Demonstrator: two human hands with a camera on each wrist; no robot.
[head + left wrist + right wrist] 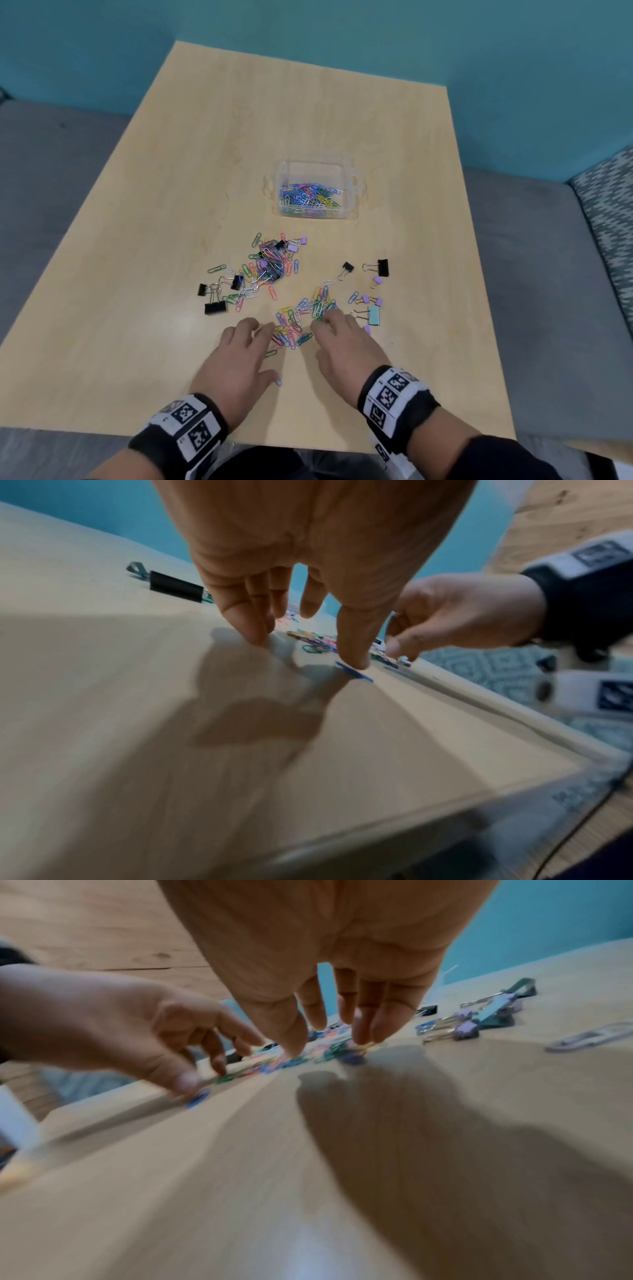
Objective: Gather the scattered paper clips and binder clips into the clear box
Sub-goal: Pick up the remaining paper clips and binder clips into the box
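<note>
The clear box (352,192) sits mid-table with many coloured paper clips inside. Near me a loose heap of paper clips (301,317) lies between my hands. My left hand (239,359) rests on the heap's left side, fingers spread and reaching down; its thumb (352,642) touches a blue paper clip (356,673). My right hand (342,342) lies on the heap's right side, fingers extended onto the clips (301,1056). Neither hand grips anything. A second pile of paper clips and binder clips (267,263) lies further left.
Black binder clips (215,306) lie at the left, two more (380,267) at the right. Purple binder clips (371,300) and a teal binder clip (373,315) sit beside my right hand. The table's near edge (308,445) is close to my wrists.
</note>
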